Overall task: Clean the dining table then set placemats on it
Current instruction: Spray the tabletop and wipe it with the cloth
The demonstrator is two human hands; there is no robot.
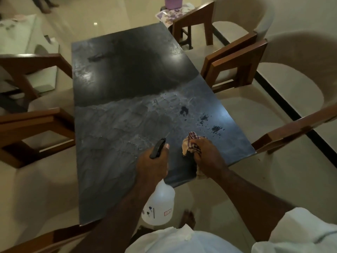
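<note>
The dark, glossy dining table (pixel 118 125) fills the middle of the view, with streaky wipe marks and wet droplets (pixel 204 118) near its right side. My left hand (pixel 154 164) grips a white spray bottle (pixel 158 205) by its black trigger head (pixel 157 148), which points out over the table. My right hand (pixel 206 155) is closed on a crumpled checked cloth (pixel 191 145), held just above the table's near right corner. No placemats lie on the table.
Cream upholstered chairs with wooden arms stand on both sides: two on the right (pixel 246 57), two on the left (pixel 36 125). Beyond the far end stands a small stand with floral cloths (pixel 175 14) and a purple tub (pixel 173 1). My bare foot (pixel 187 219) shows on the tiled floor.
</note>
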